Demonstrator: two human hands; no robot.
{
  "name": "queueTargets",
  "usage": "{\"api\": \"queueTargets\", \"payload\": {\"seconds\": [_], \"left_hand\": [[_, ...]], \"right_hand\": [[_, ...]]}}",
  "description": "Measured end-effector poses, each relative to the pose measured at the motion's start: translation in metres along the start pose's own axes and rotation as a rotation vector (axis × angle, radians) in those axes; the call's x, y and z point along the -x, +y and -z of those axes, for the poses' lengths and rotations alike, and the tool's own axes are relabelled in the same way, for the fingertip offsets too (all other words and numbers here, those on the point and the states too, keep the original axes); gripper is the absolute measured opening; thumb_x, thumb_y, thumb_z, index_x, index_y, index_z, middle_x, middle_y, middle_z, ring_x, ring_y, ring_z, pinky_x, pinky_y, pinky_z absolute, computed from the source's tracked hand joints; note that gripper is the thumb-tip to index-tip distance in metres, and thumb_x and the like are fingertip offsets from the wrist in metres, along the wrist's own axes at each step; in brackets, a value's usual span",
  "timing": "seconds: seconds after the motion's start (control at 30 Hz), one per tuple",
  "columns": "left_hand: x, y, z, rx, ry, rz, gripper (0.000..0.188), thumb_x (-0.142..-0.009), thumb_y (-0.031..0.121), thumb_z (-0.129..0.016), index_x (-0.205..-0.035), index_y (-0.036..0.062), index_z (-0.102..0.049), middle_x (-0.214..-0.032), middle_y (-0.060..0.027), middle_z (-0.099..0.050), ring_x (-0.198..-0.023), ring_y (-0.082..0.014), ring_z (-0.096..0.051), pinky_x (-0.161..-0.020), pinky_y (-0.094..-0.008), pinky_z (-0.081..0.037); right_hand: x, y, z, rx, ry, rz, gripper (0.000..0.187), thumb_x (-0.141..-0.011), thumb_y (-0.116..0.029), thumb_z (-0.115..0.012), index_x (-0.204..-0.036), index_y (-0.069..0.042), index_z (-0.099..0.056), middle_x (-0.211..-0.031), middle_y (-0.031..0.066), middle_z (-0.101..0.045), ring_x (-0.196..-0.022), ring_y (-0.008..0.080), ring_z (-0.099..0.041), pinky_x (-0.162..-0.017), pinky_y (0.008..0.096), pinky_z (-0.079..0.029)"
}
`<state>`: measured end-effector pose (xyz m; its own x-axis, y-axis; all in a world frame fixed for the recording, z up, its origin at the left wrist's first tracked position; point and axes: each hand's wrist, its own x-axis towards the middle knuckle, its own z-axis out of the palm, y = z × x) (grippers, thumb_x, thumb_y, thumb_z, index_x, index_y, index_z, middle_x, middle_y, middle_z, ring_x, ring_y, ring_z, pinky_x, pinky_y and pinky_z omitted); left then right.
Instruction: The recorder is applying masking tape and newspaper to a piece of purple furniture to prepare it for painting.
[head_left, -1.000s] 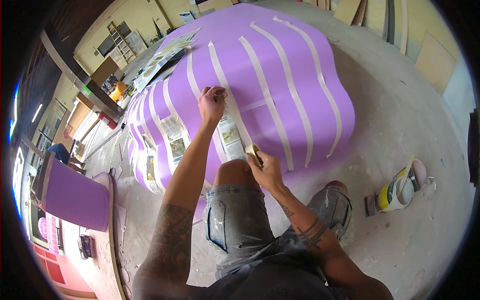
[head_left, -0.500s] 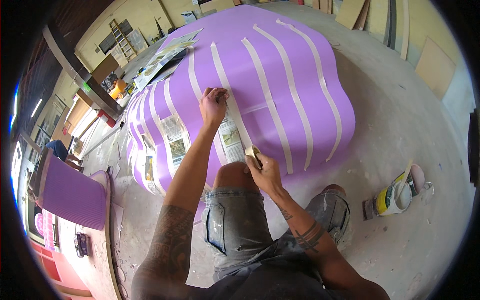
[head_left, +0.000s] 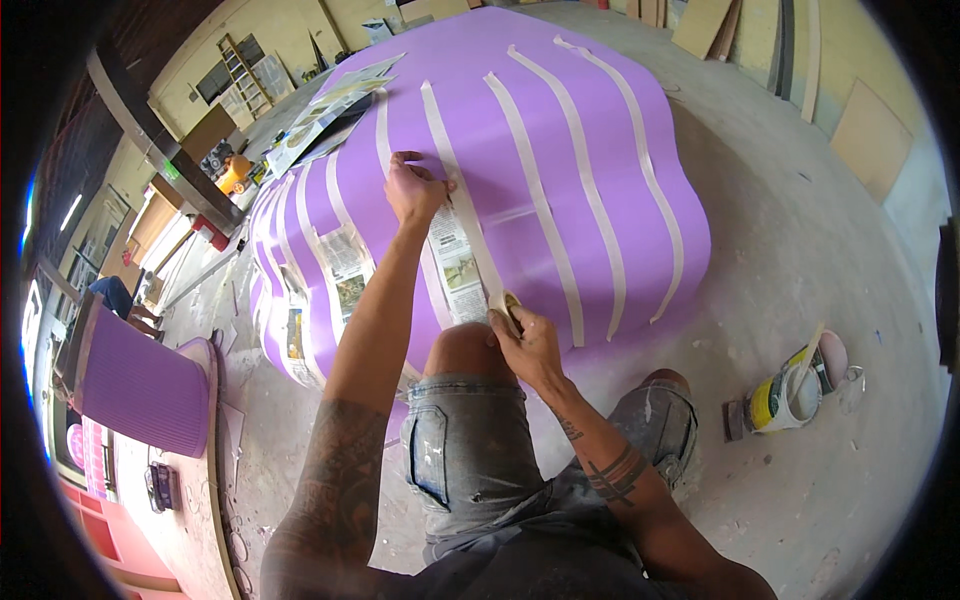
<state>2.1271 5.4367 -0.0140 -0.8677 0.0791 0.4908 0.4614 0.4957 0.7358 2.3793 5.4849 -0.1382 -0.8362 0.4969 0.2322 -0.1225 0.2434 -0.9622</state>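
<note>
A large rounded purple form (head_left: 600, 130) stands before me, with several pale strips of masking tape running down it. My right hand (head_left: 530, 347) is closed around a roll of masking tape (head_left: 508, 302) just above my knee. From the roll a tape strip (head_left: 462, 210) stretches up over the purple surface. My left hand (head_left: 414, 190) is at the left edge of this strip, fingers bent and apart, a fingertip touching the tape. Below that hand, a strip of newspaper (head_left: 460, 270) lies along the tape's left side. More newspaper (head_left: 347, 270) covers a band farther left.
Loose newspaper sheets (head_left: 325, 120) rest on the form's far left top. A paint bucket (head_left: 790, 395) with a brush stands on the floor at right. At left are a ribbed purple piece (head_left: 145, 385) and a sander-like tool (head_left: 161, 487) on a board.
My left hand has shifted slightly up and left along the tape strip, and its fingers have spread apart. My right hand with the tape roll has stayed in nearly the same place.
</note>
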Motion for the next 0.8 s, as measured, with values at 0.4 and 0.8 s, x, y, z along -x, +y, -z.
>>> {"api": "queueTargets", "payload": {"seconds": [0.4, 0.8], "left_hand": [[0.006, 0.001, -0.003, -0.074, 0.071, -0.071, 0.054, -0.064, 0.024, -0.095, -0.104, 0.0017, -0.065, -0.081, -0.0082, -0.071, -0.075, -0.0224, -0.069, -0.073, -0.0355, -0.056], [0.027, -0.016, 0.005, -0.118, -0.067, -0.44, 0.039, -0.075, 0.018, -0.087, -0.107, 0.0078, -0.069, -0.11, -0.0104, -0.068, -0.097, -0.027, -0.066, -0.079, -0.0403, -0.052]], "right_hand": [[-0.001, 0.0, 0.0, 0.035, 0.0, -0.002, 0.028, -0.098, -0.022, -0.065, -0.089, 0.004, -0.071, -0.071, 0.0093, -0.071, -0.065, 0.0154, -0.067, -0.062, 0.0329, -0.05], [0.0, -0.01, -0.002, -0.092, -0.056, -0.047, 0.028, -0.1, -0.023, -0.064, -0.093, 0.003, -0.071, -0.071, 0.0067, -0.071, -0.061, 0.0103, -0.063, -0.059, 0.0276, -0.05]]}}
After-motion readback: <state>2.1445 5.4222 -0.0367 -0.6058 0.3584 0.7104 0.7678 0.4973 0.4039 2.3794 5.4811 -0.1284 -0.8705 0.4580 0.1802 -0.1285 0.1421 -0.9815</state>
